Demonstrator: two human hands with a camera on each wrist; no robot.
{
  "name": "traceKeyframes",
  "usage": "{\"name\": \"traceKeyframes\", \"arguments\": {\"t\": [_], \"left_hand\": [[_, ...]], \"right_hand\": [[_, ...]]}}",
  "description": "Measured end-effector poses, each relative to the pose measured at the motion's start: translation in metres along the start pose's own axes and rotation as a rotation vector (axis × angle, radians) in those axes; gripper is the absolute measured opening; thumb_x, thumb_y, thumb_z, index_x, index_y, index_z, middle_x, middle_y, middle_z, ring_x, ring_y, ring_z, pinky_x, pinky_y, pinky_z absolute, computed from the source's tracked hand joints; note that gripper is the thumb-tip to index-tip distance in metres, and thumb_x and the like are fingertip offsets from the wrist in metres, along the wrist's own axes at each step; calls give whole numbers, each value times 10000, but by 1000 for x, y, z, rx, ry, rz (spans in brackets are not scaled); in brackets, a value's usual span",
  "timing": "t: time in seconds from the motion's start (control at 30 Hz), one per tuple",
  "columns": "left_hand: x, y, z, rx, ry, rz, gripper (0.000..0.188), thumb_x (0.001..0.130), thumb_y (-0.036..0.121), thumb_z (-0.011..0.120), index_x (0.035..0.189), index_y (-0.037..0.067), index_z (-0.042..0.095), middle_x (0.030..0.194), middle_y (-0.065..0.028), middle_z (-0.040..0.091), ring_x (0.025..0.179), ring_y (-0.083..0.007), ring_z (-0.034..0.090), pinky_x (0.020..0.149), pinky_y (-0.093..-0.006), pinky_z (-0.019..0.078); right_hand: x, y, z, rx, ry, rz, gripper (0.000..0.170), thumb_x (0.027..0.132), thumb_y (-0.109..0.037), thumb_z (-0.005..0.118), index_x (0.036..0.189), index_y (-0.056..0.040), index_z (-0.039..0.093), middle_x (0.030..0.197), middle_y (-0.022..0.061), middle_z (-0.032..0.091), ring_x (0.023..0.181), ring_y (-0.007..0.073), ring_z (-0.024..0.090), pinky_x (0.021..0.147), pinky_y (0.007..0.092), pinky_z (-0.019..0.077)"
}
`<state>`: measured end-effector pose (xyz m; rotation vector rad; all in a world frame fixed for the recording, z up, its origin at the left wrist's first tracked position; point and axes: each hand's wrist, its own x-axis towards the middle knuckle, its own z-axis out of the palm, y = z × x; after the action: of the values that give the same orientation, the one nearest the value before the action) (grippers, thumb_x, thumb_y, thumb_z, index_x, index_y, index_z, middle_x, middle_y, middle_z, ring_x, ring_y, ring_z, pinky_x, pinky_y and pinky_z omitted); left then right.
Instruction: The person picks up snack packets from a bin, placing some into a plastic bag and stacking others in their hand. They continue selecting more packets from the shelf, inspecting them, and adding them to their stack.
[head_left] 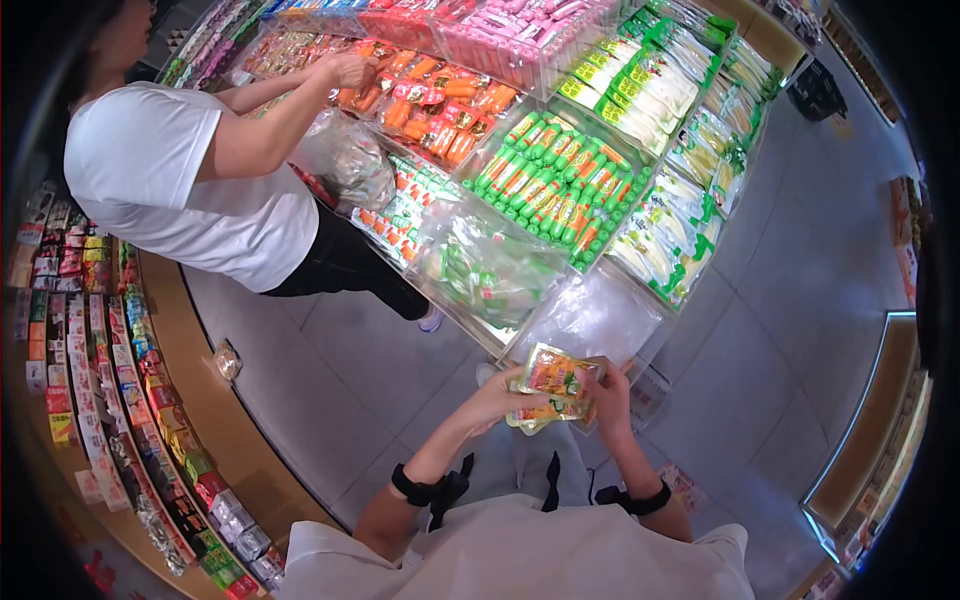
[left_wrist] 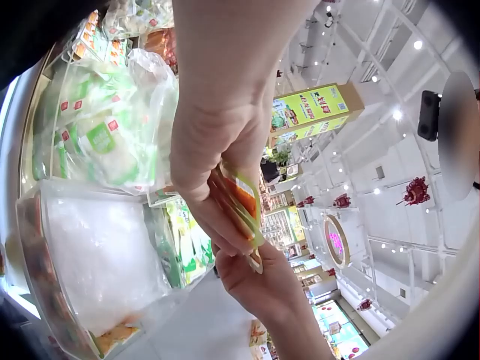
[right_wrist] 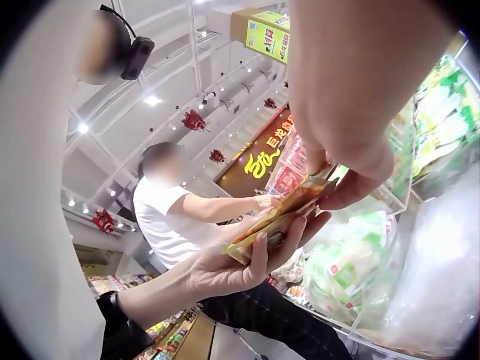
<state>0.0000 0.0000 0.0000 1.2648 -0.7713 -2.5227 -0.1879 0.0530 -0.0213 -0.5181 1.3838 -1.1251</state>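
Note:
Flat orange-and-yellow snack packets (head_left: 556, 378) are held together in front of the body, over the floor by the display's corner. My left hand (head_left: 490, 402) grips their left side, fingers beneath and thumb on top. At their right edge my right hand (head_left: 609, 396) pinches them. In the left wrist view my left hand (left_wrist: 217, 165) curls round the packets (left_wrist: 241, 202), which stand edge-on, with my right hand (left_wrist: 266, 289) below. The right wrist view shows the packets (right_wrist: 281, 217) tilted between my left hand (right_wrist: 232, 270) and my right hand (right_wrist: 349, 165).
Just beyond my hands is a bin of clear plastic bags (head_left: 590, 318), beside a filled plastic bag (head_left: 490, 270). Divided bins hold green-wrapped sausages (head_left: 560, 180) and orange packs (head_left: 450, 100). A person in a white shirt (head_left: 190, 180) stands at the left, near curved snack shelves (head_left: 130, 400).

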Motion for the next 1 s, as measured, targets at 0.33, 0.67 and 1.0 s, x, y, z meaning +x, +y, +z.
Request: {"name": "traceKeyframes", "arguments": {"t": [0.33,0.67,1.0], "left_hand": [[-32,19,-19,22,36,158,300,810,52,637,1100,62,558,1148,-61,531,1001,-132,552,853,-247,451],[-45,19,-35,-9,162,185,204,818,82,639,1015,64,585,1029,-47,573,900,-96,565,739,-217,465],[-36,9,-27,38,128,215,152,837,53,592,986,26,605,931,-38,598,831,-81,579,710,-197,469]], "right_hand": [[2,-24,7,176,109,-100,79,879,-104,555,889,-26,556,777,-15,571,658,33,509,613,202,420],[-10,-28,12,242,117,-125,112,882,-105,551,948,-16,531,842,18,584,721,65,558,622,225,471],[-29,-47,23,182,-35,-54,273,821,-12,586,1083,-17,511,941,19,597,810,77,573,699,229,475]]}}
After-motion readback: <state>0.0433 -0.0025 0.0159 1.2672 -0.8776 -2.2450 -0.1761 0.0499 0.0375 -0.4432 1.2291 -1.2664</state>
